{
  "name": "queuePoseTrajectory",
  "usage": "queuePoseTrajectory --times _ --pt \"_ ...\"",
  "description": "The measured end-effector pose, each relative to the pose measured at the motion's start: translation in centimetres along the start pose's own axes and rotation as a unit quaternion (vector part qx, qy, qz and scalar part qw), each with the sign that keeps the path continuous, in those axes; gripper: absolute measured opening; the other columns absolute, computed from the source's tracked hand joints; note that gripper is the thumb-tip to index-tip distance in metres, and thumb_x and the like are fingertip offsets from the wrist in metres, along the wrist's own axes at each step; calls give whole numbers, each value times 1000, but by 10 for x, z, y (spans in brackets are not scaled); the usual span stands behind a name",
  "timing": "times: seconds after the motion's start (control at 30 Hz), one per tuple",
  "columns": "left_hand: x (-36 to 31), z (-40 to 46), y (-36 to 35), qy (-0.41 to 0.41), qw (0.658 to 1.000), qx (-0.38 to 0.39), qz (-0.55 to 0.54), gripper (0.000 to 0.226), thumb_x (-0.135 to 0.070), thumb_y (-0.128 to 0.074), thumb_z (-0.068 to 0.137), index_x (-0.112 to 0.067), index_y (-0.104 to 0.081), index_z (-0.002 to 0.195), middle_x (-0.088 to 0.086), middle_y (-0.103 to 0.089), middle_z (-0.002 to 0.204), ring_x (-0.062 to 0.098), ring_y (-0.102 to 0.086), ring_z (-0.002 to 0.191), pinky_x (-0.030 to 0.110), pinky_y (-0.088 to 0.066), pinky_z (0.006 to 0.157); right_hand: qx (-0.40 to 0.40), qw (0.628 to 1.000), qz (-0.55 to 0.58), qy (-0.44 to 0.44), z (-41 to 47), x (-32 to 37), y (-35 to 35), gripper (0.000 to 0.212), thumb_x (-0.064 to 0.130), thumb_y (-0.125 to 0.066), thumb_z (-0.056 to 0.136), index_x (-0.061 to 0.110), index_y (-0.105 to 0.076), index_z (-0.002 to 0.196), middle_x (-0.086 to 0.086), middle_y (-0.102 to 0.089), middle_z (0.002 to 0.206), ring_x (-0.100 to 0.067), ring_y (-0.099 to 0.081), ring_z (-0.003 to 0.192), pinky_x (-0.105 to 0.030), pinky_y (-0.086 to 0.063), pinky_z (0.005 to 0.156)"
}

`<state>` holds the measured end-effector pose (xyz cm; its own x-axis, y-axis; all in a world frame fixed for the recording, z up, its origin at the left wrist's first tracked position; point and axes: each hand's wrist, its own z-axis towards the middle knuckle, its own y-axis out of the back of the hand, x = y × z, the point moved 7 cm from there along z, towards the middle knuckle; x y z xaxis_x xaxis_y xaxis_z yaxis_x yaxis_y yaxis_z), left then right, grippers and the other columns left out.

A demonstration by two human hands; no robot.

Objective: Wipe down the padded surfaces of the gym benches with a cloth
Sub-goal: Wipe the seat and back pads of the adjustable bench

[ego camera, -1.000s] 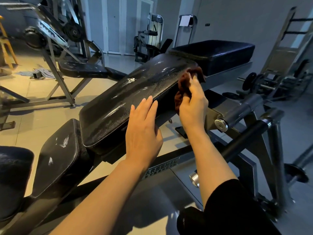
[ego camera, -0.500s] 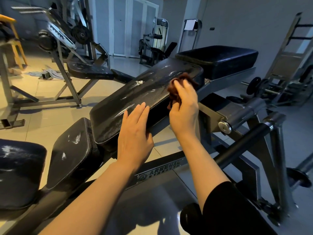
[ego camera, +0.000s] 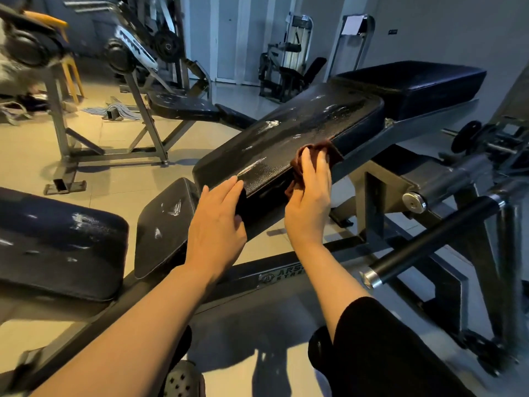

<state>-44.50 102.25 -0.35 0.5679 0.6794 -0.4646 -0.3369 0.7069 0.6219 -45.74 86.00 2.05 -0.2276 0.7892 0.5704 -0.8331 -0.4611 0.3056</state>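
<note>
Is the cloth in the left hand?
No, the right hand holds the cloth; the left hand rests on the pad.

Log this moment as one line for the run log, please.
phase: wiping | right hand: holds brown cloth on near edge of long bench pad | left hand: flat on pad's lower corner

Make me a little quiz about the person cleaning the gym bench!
1. True or false: the right hand holds a brown cloth.
2. Where does the left hand rest? A) on the floor B) on the near corner of the long bench pad C) on the metal bar
3. Fill in: the cloth is against the pad's ____ edge.

Key: 1 true; 2 B; 3 side.
</note>
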Motion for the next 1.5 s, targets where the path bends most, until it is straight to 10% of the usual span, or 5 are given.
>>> queuePoseTrajectory --times 0.23,0.67,0.93,1.33,1.5 --pt "14 -19 1 6 999 54 6 69 -6 -64 86 -19 -34 147 -1 -36 152 16 -29 141 27 -2 115 132 990 -4 41 -85 15 -44 54 -3 -50 91 8 -44 143 -17 -38 149 -36 -32 140 -56 -43 104" --pt "11 -21 0 28 999 36 12 61 -7 -61 88 -16 -39 144 0 -40 149 19 -34 138 21 -6 108 66 998 -18 -9 -72 12 -37 55 -4 -53 92 5 -40 144 -16 -38 150 -33 -30 142 -48 -36 111" --pt "1 -21 -2 74 997 22 7 60 -7 -59 89 -16 -38 145 1 -39 150 19 -33 140 29 -6 115 -59 998 23 -21 -31 13 11 31 -7 -52 87 6 -62 114 -11 -60 115 -17 -55 105 1 -35 78" --pt "-4 -20 3 64 998 9 0 49 -5 -59 88 -12 -48 135 4 -50 140 20 -41 132 27 -5 112 86 991 -1 101 -62 14 -23 16 -1 -55 86 5 -66 95 -10 -61 101 -21 -54 91 -20 -48 70" --pt "-3 -18 2 66 998 22 -4 54 -7 -60 88 -13 -44 139 3 -46 144 20 -38 136 30 -6 115 -27 998 17 52 -38 21 -6 32 11 -43 89 2 -64 110 -14 -58 117 -27 -54 111 -26 -50 90"
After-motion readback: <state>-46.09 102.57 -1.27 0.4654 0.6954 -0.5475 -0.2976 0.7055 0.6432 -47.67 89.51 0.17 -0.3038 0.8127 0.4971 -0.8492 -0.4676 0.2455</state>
